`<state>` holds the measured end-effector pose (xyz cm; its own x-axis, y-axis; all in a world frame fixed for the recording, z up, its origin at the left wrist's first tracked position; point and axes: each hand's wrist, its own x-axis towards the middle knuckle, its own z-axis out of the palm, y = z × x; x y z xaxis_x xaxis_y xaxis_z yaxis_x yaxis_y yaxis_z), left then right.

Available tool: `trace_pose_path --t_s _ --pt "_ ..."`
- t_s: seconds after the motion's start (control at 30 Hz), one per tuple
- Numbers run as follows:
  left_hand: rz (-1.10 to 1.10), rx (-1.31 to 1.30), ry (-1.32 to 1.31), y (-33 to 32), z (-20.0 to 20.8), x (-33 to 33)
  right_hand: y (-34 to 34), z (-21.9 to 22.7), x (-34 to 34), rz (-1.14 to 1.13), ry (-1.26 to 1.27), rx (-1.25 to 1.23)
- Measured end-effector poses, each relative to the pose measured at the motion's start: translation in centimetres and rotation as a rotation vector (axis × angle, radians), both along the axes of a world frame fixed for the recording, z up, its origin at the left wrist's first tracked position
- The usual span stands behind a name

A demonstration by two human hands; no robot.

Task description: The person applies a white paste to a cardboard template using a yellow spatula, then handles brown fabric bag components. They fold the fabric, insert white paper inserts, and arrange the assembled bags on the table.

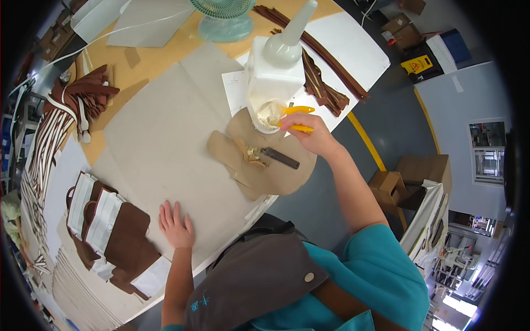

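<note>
Evidently the right hand (313, 133) is closed in a pinch: thumb and fingers come together on a yellow handle (302, 128), most likely a brush's, whose tail end sticks out beneath the hand. Its working end points into a round pot (270, 115) of cream paste; how deep it sits cannot be told. A second yellow handle (298, 110) reaches out from the pot just beyond the fingers, and whether they touch it is unclear. Loading or stirring paste looks like the step in hand; lifting clear would call for a light wipe against the rim and a steady wrist, lest paste drip.

The right forearm (359, 187) slants up and leftward from a teal sleeve (381, 259), the back of the hand turned up. The left hand (178, 229) rests palm down by the near edge of the sheet-covered worktop (149, 63), fingers spread, its grip empty.

Behind the pot stands a white jug (276, 74) with a conical spout. Nearer the body, brown paper (270, 181) bears a dark flat tool (280, 158). Brown bag pieces (130, 231) lie left of the left hand.
</note>
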<state>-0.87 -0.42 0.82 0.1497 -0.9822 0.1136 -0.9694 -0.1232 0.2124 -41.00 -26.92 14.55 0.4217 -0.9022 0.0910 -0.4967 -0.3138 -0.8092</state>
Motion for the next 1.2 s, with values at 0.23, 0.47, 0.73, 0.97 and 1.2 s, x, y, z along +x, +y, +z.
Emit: trace_pose_path --t_s 0.23,0.47,0.73,0.97,1.2 --pt "0.022 -0.002 -0.009 0.2 -0.5 0.2 -1.0 -0.6 1.9 -0.386 -0.299 0.244" --pt "0.019 -0.003 0.003 0.2 -0.4 0.4 -1.3 -2.0 3.8 -0.460 -0.196 0.112" --pt "0.012 -0.009 0.006 0.1 -0.3 0.3 -1.4 -4.8 4.8 -0.600 -0.088 0.092" --pt "0.007 0.009 0.012 0.2 -0.4 0.3 -0.4 -6.5 5.8 -0.591 -0.176 -0.207" --pt "-0.003 -0.018 0.020 0.1 -0.3 0.3 1.4 -5.5 4.6 -0.536 -0.175 -0.154"
